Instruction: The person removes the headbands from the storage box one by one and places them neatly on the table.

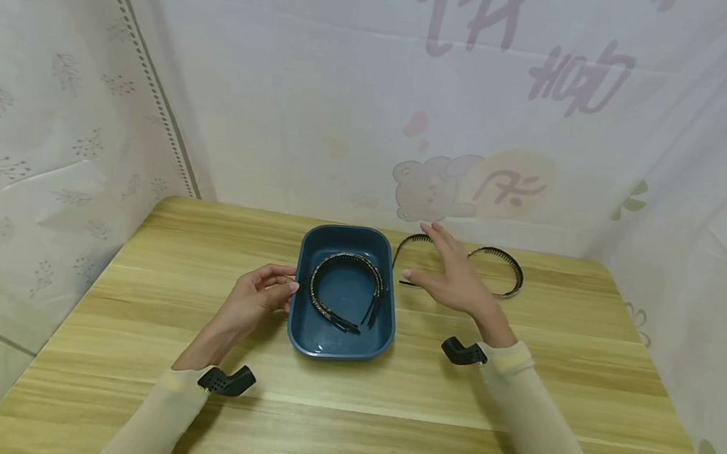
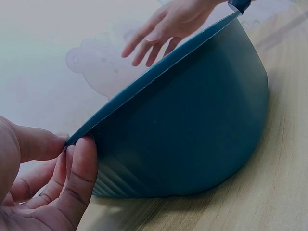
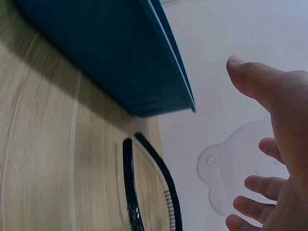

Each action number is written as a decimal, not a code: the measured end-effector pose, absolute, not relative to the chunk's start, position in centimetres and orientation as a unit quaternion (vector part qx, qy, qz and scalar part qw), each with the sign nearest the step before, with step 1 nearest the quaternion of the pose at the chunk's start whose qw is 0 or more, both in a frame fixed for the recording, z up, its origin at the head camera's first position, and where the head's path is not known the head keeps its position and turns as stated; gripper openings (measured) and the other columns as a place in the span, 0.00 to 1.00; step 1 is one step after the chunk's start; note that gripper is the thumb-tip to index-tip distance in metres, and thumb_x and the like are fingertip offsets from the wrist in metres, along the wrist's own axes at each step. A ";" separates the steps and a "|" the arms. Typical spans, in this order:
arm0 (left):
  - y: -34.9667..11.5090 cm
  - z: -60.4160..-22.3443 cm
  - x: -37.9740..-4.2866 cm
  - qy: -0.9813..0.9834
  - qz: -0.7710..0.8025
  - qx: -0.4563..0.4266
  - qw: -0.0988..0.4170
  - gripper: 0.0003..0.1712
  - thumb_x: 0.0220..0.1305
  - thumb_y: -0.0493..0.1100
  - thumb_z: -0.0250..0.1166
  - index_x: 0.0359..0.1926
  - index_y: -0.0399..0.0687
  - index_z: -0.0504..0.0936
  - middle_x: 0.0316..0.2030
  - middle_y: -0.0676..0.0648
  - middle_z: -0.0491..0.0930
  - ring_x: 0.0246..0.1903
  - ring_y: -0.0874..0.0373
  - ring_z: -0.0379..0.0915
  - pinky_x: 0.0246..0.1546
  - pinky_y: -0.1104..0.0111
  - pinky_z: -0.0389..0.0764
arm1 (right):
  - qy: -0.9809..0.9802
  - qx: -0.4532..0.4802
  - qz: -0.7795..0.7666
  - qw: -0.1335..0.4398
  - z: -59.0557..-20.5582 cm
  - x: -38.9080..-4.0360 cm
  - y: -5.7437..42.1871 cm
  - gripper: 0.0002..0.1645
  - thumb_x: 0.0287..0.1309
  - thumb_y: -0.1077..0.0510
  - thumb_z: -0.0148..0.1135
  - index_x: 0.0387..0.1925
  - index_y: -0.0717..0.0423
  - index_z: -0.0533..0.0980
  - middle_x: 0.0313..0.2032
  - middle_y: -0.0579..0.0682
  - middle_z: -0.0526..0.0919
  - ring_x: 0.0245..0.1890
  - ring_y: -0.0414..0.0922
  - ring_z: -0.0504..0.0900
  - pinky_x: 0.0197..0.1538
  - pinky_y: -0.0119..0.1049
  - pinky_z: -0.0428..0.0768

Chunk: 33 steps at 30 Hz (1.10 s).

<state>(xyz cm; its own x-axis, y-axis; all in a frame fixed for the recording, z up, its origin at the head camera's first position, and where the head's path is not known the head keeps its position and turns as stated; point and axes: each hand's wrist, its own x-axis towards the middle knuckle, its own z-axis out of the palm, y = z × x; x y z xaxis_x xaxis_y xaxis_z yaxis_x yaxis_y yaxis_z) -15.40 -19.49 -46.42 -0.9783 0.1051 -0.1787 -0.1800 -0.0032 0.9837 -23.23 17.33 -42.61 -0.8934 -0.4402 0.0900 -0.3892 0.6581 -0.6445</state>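
Note:
My left hand point(image 1: 264, 296) pinches the left rim of a deep blue plastic bin point(image 1: 340, 349) between thumb and fingers, as the left wrist view shows closely. Inside the bin lie glittery black headbands point(image 1: 349, 257), nested together with their ends toward the near right. Over the table just right of the bin, my right hand point(image 1: 456, 275) is spread with straight fingers and holds nothing. Beneath and beyond it lie black toothed headbands point(image 1: 518, 273), partly hidden by the hand; two dark headband ends point(image 3: 129, 166) show in the right wrist view.
The wooden table point(image 1: 333, 426) carries the bin near its back edge. A pale printed cloth point(image 1: 322, 108) hangs behind it, with more cloth at both sides. Each sleeve has a small black camera mount point(image 1: 227, 381) at the wrist.

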 end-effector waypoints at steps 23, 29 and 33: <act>-19.6 -46.5 -15.5 0.693 0.712 -0.031 0.109 0.25 0.72 0.35 0.63 0.65 0.31 0.70 0.37 0.54 0.79 0.29 0.63 0.78 0.36 0.73 0.85 | 0.902 -0.268 -0.336 0.044 -40.9 -22.7 11.0 0.56 0.62 0.36 0.69 0.81 0.41 0.50 0.82 0.54 0.47 0.81 0.58 0.49 0.76 0.68 0.58; -19.6 -46.4 -15.5 0.694 0.711 -0.031 0.110 0.25 0.72 0.36 0.63 0.66 0.31 0.69 0.37 0.54 0.79 0.30 0.63 0.78 0.36 0.72 0.85 | 0.902 -0.277 -0.329 0.043 -40.7 -22.7 9.6 0.56 0.61 0.35 0.69 0.81 0.43 0.51 0.81 0.54 0.52 0.81 0.56 0.52 0.77 0.64 0.60; -19.5 -46.5 -15.6 0.691 0.714 -0.031 0.109 0.25 0.72 0.36 0.63 0.66 0.30 0.69 0.36 0.55 0.79 0.30 0.64 0.78 0.36 0.72 0.85 | 0.900 -0.276 -0.334 0.043 -41.0 -22.9 8.7 0.56 0.60 0.35 0.70 0.81 0.43 0.53 0.80 0.52 0.55 0.80 0.55 0.56 0.77 0.62 0.63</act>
<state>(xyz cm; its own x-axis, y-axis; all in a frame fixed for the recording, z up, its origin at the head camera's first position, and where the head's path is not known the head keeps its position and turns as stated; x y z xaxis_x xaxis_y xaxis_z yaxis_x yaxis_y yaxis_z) -15.55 -19.49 -46.51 -0.9743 0.1131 -0.1948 -0.1985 -0.0220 0.9799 -22.88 8.68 -40.97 -0.8436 -0.5261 0.1079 -0.4690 0.6238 -0.6252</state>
